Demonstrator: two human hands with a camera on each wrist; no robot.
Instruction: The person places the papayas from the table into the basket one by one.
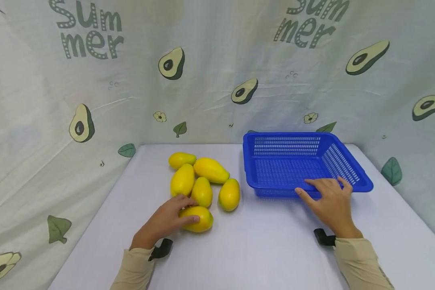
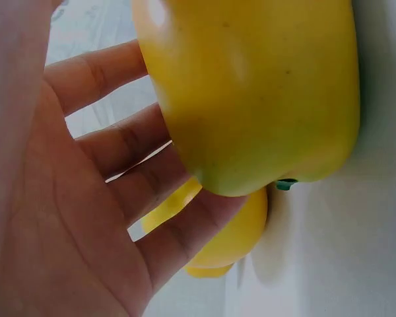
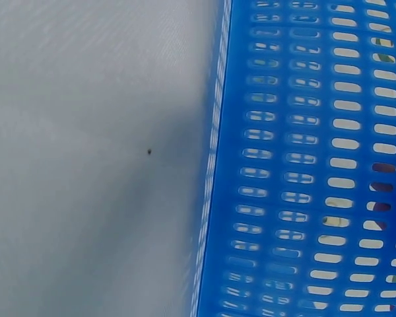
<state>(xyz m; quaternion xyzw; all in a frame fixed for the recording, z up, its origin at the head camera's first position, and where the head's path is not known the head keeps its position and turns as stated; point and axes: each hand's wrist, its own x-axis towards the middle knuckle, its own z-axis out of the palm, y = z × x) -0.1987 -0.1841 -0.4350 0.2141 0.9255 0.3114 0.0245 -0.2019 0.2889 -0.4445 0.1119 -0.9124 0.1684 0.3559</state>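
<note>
My left hand (image 1: 169, 217) has its thumb on the near side and its fingers over the far side of a yellow mango (image 1: 199, 220), which lies on the table. In the left wrist view the fingers (image 2: 125, 142) pass behind this mango (image 2: 257, 92), and a small green stem end shows on it. Just beyond lie several more yellow mangoes (image 1: 202, 192) in a loose cluster. My right hand (image 1: 331, 203) rests at the near rim of a blue plastic basket (image 1: 251, 169), fingers spread over the edge. The basket's slotted wall (image 3: 284, 158) fills much of the right wrist view.
A white-covered table (image 1: 253, 249) carries everything. Behind and beside it hangs a pale cloth (image 1: 203, 32) printed with avocados, leaves and lettering. No fruit shows inside the basket, which stands at the table's back right.
</note>
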